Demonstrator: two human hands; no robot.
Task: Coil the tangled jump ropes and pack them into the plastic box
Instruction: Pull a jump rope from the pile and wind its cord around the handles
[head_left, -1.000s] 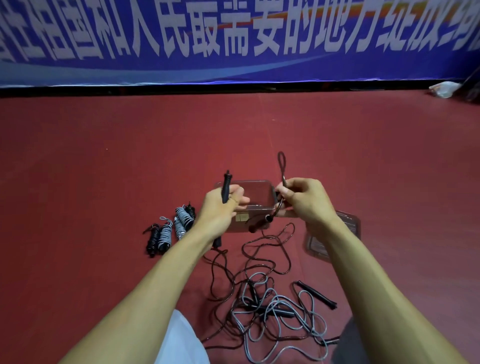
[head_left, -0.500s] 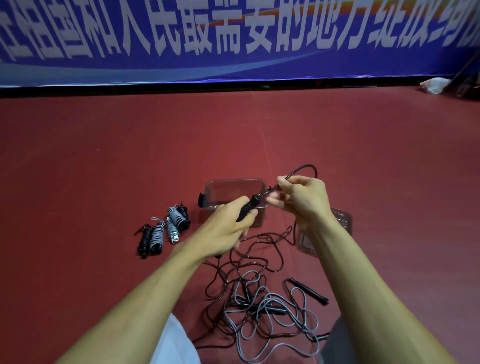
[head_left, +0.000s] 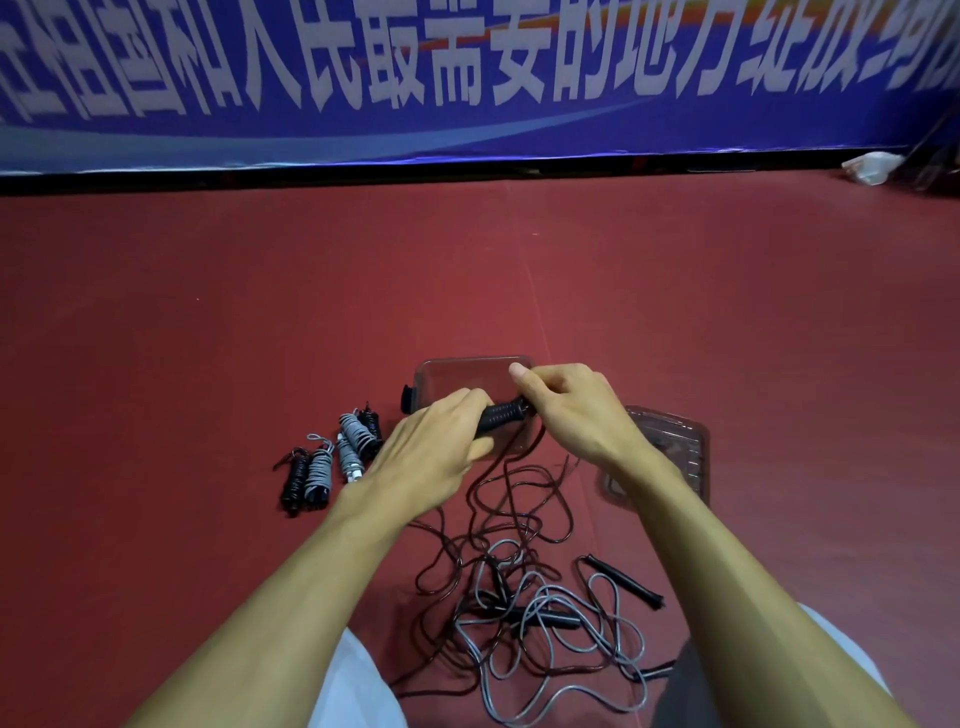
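My left hand (head_left: 434, 447) grips the lower end of a black jump rope handle (head_left: 501, 415), held slanted above the floor. At the handle's upper end my right hand (head_left: 569, 402) pinches the dark cord. That cord drops into a tangle of dark and grey ropes (head_left: 524, 597) on the red floor between my arms. Behind my hands stands the clear plastic box (head_left: 452, 371), partly hidden by them. Several coiled ropes (head_left: 332, 460) lie in a row left of the box.
The box's clear lid (head_left: 675, 441) lies flat on the floor to the right of the box. A loose black handle (head_left: 623, 582) rests right of the tangle. A blue banner (head_left: 467, 78) lines the far wall, with a white bag (head_left: 870, 166) at its right end.
The handle has tilted from upright to slanted. Both hands have come together on it, and the cord loop that stood above my right hand is gone from view.
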